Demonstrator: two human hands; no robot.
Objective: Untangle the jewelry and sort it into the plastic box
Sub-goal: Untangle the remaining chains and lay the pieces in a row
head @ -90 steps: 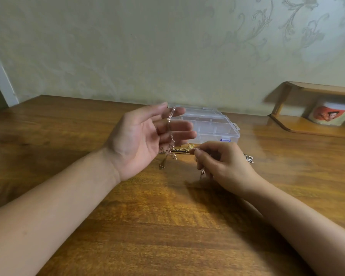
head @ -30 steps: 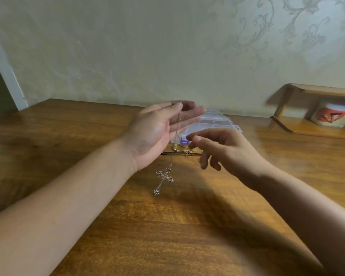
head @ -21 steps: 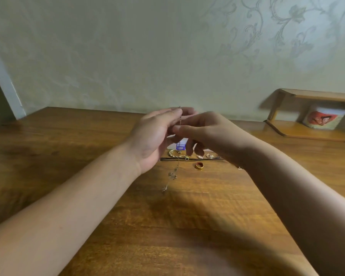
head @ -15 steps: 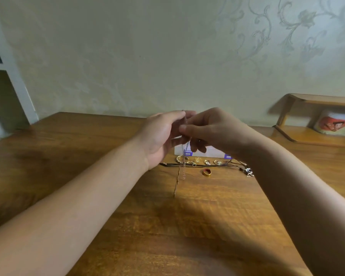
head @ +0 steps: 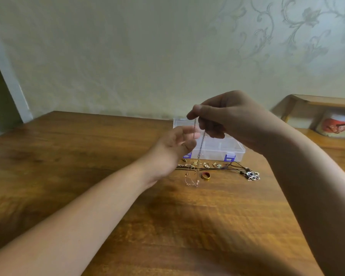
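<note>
Your right hand pinches the silver chain above the plastic box near the surface's far edge; your left hand, fingers loosely spread, touches it. Lift slowly, letting strands hang free.

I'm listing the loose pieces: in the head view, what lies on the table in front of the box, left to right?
Tangled thin gold chain → red-and-gold ring → silver flower pendant on black cord.

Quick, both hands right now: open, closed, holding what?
Left hand: open, fingers loosely spread beside the hanging chain, not clearly gripping it.
Right hand: closed, pinching the chain's top end.
</note>
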